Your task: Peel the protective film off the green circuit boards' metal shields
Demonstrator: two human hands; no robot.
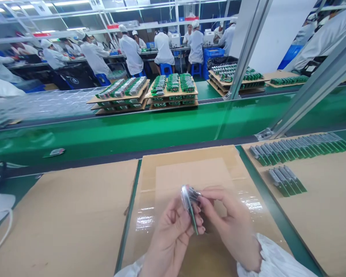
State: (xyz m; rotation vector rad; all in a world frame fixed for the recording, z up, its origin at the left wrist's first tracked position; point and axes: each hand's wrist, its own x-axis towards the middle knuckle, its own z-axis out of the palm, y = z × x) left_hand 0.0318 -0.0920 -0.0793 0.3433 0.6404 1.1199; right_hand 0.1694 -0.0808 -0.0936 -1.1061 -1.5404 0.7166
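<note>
Above the taped cardboard sheet (190,154) in front of me, both hands hold one small green circuit board (194,222) with a silvery metal part (187,196) at its upper end. My left hand (173,227) grips the board from the left, thumb against its face and fingers behind. From the right, my right hand (229,219) pinches dark grey pieces (193,194) beside the metal part between thumb and fingertips. Slight blur hides exactly how these pieces join the board.
A cardboard sheet at right (328,192) bears rows of similar boards (300,148). Another cardboard sheet (83,207) lies at left. Beyond the edge runs a green conveyor belt (132,130) with one board (57,152) on it. Loaded trays (173,92) stand behind; a metal post (249,50) rises right.
</note>
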